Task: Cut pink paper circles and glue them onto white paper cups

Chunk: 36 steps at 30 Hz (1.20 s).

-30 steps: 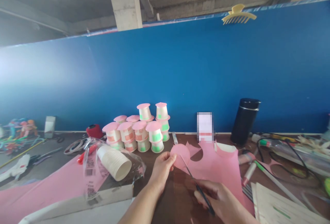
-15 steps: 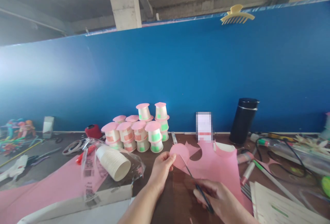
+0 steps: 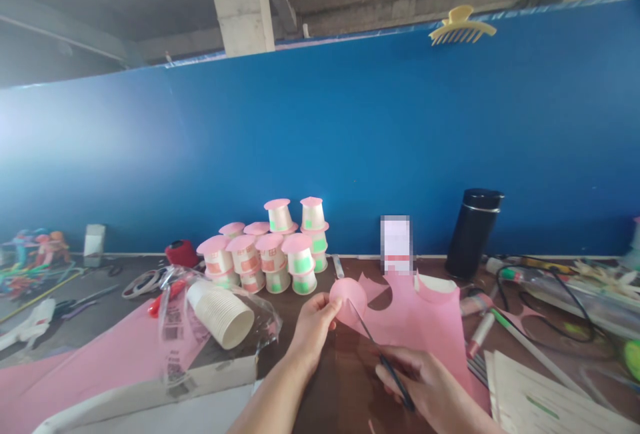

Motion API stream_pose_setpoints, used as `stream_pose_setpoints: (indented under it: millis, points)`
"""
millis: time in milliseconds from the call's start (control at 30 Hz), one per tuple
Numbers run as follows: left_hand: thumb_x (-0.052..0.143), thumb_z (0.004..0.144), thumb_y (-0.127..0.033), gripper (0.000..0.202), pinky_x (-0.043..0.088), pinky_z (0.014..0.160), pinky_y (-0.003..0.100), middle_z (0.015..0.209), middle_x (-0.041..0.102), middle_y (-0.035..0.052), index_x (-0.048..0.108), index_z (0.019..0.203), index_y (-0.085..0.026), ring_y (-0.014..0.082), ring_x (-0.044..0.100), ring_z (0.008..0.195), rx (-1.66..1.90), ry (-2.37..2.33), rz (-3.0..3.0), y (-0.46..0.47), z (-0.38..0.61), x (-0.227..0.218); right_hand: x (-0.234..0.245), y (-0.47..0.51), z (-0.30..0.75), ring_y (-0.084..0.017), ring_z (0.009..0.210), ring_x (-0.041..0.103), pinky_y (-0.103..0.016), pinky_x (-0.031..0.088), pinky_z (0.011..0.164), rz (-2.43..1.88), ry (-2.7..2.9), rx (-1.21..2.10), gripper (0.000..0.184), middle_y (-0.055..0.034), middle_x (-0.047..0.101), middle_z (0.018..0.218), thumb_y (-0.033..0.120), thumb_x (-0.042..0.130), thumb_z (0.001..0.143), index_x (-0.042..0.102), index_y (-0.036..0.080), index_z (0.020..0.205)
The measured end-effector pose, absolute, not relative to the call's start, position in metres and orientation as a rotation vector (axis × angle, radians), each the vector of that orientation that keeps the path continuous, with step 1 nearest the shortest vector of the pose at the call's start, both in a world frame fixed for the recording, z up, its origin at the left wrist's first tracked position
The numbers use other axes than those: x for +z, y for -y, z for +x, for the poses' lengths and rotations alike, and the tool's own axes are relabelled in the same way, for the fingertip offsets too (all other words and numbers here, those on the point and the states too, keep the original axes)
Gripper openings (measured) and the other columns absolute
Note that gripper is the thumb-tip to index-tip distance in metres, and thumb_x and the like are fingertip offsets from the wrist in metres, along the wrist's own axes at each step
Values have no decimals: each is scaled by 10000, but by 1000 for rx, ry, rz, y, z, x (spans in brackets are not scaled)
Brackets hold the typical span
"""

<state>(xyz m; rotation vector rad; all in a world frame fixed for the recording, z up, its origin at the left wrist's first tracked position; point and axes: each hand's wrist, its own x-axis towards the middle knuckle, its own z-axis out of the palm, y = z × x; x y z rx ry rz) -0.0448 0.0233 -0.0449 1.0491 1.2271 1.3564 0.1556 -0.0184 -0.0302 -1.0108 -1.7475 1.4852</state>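
Between the thumb and fingers of my left hand (image 3: 316, 317) is the edge of a round pink paper disc (image 3: 345, 297). My right hand (image 3: 425, 381) is closed round the dark handles of a pair of scissors (image 3: 395, 377). Their blades reach up and left onto the disc, with the tip near its middle. Beyond and to the right of the disc lies a larger pink sheet (image 3: 425, 327) with rounded cut-outs. Behind my left hand stand several stacked paper cups with pink round tops (image 3: 297, 267), marked with green and red patches.
On the left, a sleeve of paper cups (image 3: 220, 314) lies in clear plastic near a red-handled tool (image 3: 165, 297) and a white glue gun (image 3: 30, 324). A black flask (image 3: 474, 234) stands back right, near markers (image 3: 481, 335) and cables. A blue partition (image 3: 350, 127) closes the back.
Almost nothing differs. The scissors and both hands keep nearly the same place on the disc, and the view has shifted very slightly.
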Motion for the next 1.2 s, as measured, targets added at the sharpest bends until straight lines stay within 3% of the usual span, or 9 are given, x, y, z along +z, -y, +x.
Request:
stream_pose_setpoints:
  millis: [400,967,1200]
  points:
    - [671,720,-457,342,286,534,202,552,450,-59,510,621,-171,74,397,517,1344,-1293,1052,-21,-44,-40,-27,21,154,-99,548,354,-220,267,485,-1166,1774,1403,320,58,404,560,453,583,829,629,164,701]
    - [657,721,-464,345,279,525,206,538,468,-54,504,614,-175,79,401,507,1333,-1293,1059,-22,-43,-41,-17,24,154,-111,596,296,-240,227,527,-1123,1837,1368,319,61,332,606,353,573,850,423,199,614]
    - [654,711,-489,369,280,523,209,524,462,-54,494,604,-175,77,394,494,1335,-1288,1050,-23,-43,-42,-14,25,155,-110,597,315,-221,262,533,-1091,1801,1388,290,60,381,607,310,610,821,463,195,599]
